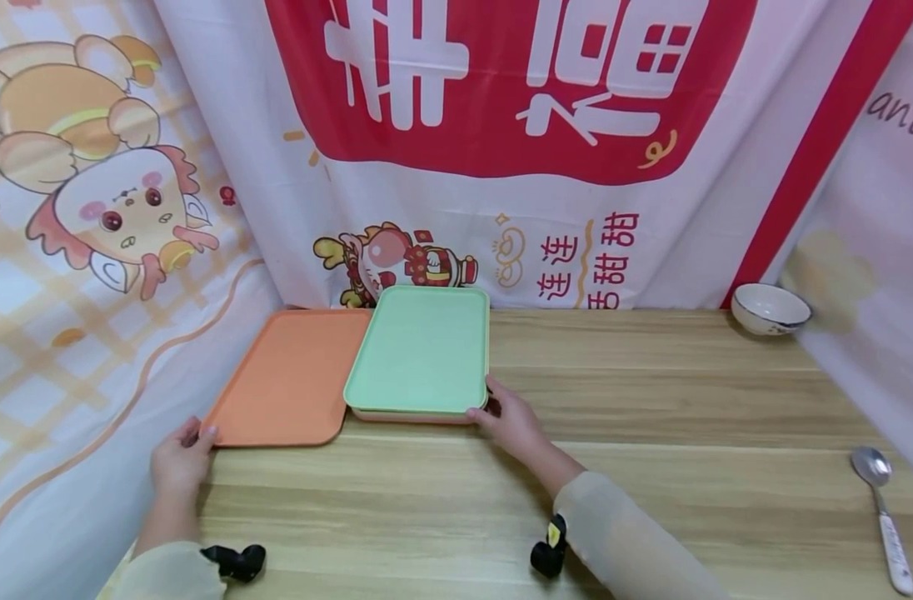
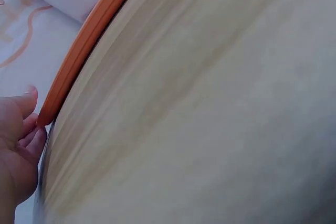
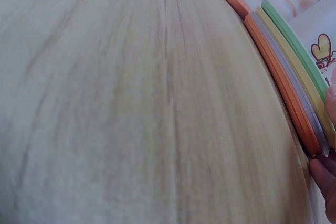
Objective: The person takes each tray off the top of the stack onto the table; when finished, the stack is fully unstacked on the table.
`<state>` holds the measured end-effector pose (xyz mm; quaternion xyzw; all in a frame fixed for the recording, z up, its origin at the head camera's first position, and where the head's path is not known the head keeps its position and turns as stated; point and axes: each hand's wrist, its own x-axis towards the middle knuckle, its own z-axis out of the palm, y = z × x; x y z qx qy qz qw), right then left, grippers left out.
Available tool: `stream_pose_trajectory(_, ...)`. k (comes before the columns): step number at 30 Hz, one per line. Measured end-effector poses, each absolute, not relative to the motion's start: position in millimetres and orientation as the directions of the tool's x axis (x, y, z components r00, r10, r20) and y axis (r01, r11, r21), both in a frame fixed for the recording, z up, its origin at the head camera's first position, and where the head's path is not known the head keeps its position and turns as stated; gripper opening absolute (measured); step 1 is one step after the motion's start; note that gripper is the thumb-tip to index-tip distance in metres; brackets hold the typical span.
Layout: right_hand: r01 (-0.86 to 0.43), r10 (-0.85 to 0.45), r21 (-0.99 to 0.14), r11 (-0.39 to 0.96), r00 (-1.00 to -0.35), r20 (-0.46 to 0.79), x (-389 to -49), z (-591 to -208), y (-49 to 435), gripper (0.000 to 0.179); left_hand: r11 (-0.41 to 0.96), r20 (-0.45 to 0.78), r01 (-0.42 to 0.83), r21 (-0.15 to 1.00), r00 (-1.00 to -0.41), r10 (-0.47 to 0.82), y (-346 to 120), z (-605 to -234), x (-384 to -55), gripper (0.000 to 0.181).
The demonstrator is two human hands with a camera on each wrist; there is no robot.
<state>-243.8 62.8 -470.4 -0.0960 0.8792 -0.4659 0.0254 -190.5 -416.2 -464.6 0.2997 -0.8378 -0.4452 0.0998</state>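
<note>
On the left of the head view a flat orange tray (image 1: 284,379) lies on the table, its near left corner between the thumb and fingers of my left hand (image 1: 181,458). The left wrist view shows that hand at the end of the orange rim (image 2: 86,48). Right beside it is a stack of trays, topped by a green tray (image 1: 422,350). Below the green one, the right wrist view shows yellow, lilac and orange edges (image 3: 281,85). My right hand (image 1: 512,421) grips the stack's near right corner, thumb at the front and fingers at the side.
A small white bowl (image 1: 770,310) stands at the back right corner of the wooden table (image 1: 614,375). Near the right edge lies a metal spoon (image 1: 884,508) with a patterned handle. Printed cloths (image 1: 516,192) hang behind the table and along both sides.
</note>
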Motion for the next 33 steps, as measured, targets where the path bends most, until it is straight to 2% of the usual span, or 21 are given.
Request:
stream_pose_trajectory(7, -0.145, -0.191, -0.826, 0.545, -0.981, 0.046, -243.0, -470.0, 63.3, 0.077, 0.495, 0.028, -0.326, 0.806, -0.812, -0.582, -398.5, -455.3, -193.1, 0.065)
stream_pose_trajectory(11, -0.137, -0.188, -0.828, 0.544, -0.981, 0.039, -242.5, -469.5, 63.8, 0.078, 0.464, 0.065, -0.237, 0.853, -0.835, -0.546, -374.3, -448.7, -199.0, 0.066)
stream_pose_trajectory(21, -0.145, -0.19, -0.827, 0.544, -0.981, 0.047, -243.8, -471.0, 64.4, 0.077, 0.268, 0.043, -0.048, 0.962, -0.946, -0.321, -300.1, -448.7, -218.2, 0.071)
stream_pose_trajectory(29, -0.154, -0.192, -0.839, 0.522, -0.979, 0.06, -243.8, -471.6, 62.9, 0.078, 0.163, -0.033, -0.056, 0.985, -0.989, -0.143, -257.5, -453.8, -229.7, 0.081)
stream_pose_trajectory(33, -0.149, -0.192, -0.837, 0.527, -0.98, 0.053, -244.2, -470.4, 62.2, 0.077, 0.147, -0.054, -0.068, 0.987, -0.994, -0.099, -248.6, -458.3, -230.9, 0.082)
